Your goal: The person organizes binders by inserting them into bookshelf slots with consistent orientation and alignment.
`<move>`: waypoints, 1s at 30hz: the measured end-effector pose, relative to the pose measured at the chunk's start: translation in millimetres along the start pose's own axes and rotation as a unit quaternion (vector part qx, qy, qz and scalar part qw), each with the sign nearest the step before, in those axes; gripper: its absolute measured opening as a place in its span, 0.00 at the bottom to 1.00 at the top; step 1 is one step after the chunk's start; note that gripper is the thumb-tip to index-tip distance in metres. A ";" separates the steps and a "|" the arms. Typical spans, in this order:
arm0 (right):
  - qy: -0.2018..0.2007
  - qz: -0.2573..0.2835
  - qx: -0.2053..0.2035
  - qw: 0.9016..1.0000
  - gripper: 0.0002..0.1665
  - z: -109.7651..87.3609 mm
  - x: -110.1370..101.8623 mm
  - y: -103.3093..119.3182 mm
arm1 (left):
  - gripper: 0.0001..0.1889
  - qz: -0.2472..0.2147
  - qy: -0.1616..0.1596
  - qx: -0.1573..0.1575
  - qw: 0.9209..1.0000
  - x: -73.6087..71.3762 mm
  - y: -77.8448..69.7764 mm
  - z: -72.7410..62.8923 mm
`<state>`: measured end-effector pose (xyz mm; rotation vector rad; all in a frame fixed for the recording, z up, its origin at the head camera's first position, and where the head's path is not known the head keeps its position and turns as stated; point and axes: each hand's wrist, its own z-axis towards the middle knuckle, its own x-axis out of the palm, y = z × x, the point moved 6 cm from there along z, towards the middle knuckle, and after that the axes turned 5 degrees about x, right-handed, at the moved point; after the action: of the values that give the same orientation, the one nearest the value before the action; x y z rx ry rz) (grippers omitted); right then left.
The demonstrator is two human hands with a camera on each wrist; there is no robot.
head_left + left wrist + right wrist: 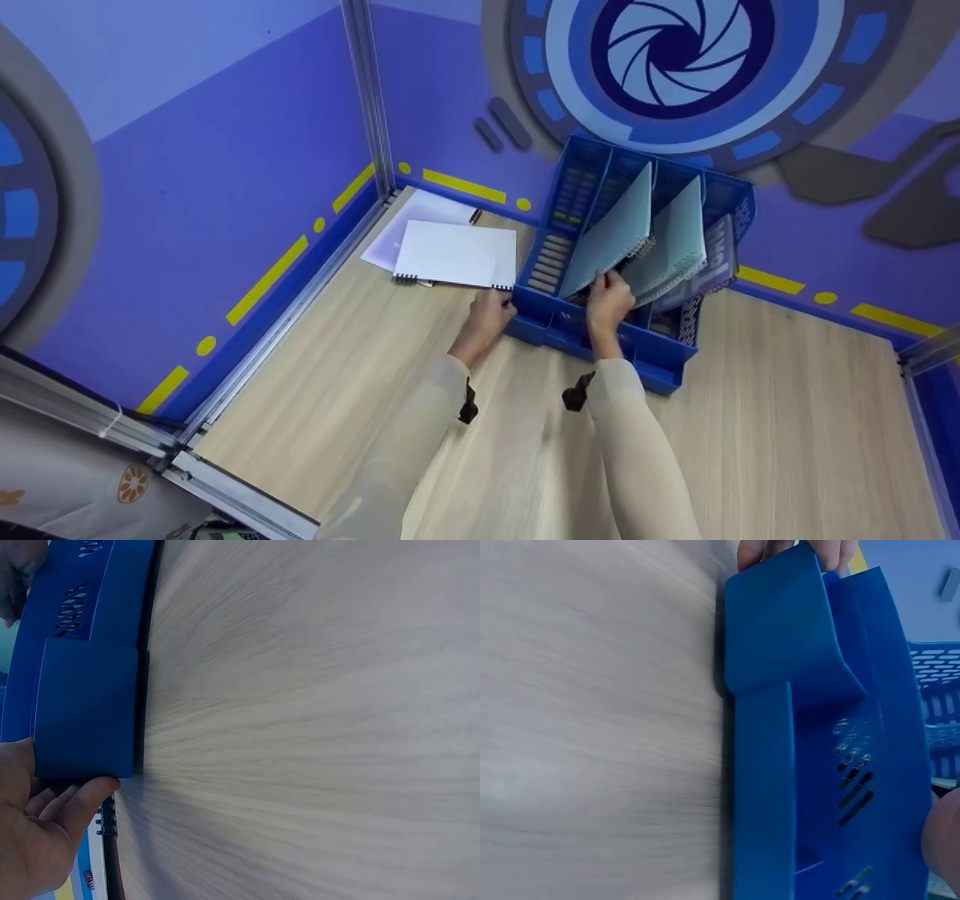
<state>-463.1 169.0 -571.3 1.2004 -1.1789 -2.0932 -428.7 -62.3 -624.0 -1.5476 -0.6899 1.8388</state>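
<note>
A blue desktop file organizer (551, 330) with upright dividers stands against the back wall. My left hand (487, 319) grips its front left corner; in the left wrist view, the fingers (79, 810) bend around the end of the small front tray (86, 709). Over the organizer's front edge reaches my right hand (609, 304), its curled fingers pinching the lower edge of a pale spiral notebook (619, 221). That notebook leans in a middle slot. Beside it leans another pale spiral notebook (675, 240), then a dark purple notebook (716, 259) with large letters. The right fingertips are partly hidden.
Left of the organizer, a white spiral notebook (457, 251) lies on top of a lavender one (386, 240) on the wooden table (337, 375). Purple printed walls (247, 150) meet at a metal corner post (367, 97). A metal rail (247, 360) edges the table's left side.
</note>
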 end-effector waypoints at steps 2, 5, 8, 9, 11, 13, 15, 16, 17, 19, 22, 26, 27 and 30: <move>0.018 0.000 0.007 1.000 0.11 0.6 -2.7 -2.3 | 0.18 -0.003 0.002 0.008 1.000 2.1 -1.7 0.0; 0.053 0.001 0.017 0.998 0.12 -0.9 -7.2 -3.2 | 0.19 -0.003 0.002 0.021 1.000 3.3 -3.7 -0.2; 0.101 0.021 0.042 0.994 0.14 -5.9 -13.0 -3.4 | 0.19 -0.006 0.002 0.028 1.000 2.8 -4.2 -0.1; 0.117 0.032 0.051 0.991 0.17 -8.3 -15.5 -3.4 | 0.19 -0.010 0.001 0.028 1.000 2.2 -4.0 0.0; 0.146 0.063 0.070 0.985 0.24 -13.7 -21.5 -3.2 | 0.19 -0.014 -0.002 0.026 1.000 0.9 -3.2 0.1; 0.163 0.087 0.079 0.980 0.28 -19.7 -29.6 -2.8 | 0.20 -0.013 -0.008 0.025 1.000 -0.7 -2.5 0.4; 0.175 0.089 0.073 0.978 0.28 -26.7 -39.0 -2.5 | 0.21 -0.010 -0.012 0.023 1.000 -1.2 -1.5 0.6; 0.180 0.083 0.067 0.978 0.28 -31.6 -43.3 -2.4 | 0.21 -0.007 -0.012 0.020 1.000 -1.4 0.0 -0.1; 0.185 0.071 0.058 0.978 0.28 -36.8 -47.6 -2.6 | 0.21 -0.004 -0.011 0.018 1.000 -1.2 1.4 -0.8; 0.189 0.044 0.037 0.980 0.27 -47.2 -56.6 -3.1 | 0.21 0.000 -0.010 0.018 1.000 -0.4 2.8 -1.8; 0.198 0.012 0.015 0.980 0.27 -62.9 -67.8 -2.8 | 0.19 0.006 -0.007 0.016 1.000 -1.0 3.0 -2.3; 0.202 0.001 0.004 0.979 0.27 -81.4 -78.8 -4.4 | 0.17 0.012 -0.004 0.015 1.000 -3.8 -0.2 -1.3; 0.202 0.003 0.002 0.979 0.26 -85.8 -81.1 -5.6 | 0.16 0.011 -0.002 0.014 1.000 -3.7 -1.1 -1.2; 0.198 0.003 -0.006 0.980 0.26 -98.4 -88.1 -10.3 | 0.14 0.008 0.008 0.009 1.000 0.4 -2.0 -1.0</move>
<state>-333.0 192.9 -563.9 1.5163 -0.9795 -1.7420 -427.6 -60.7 -622.9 -1.5602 -0.6534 1.8371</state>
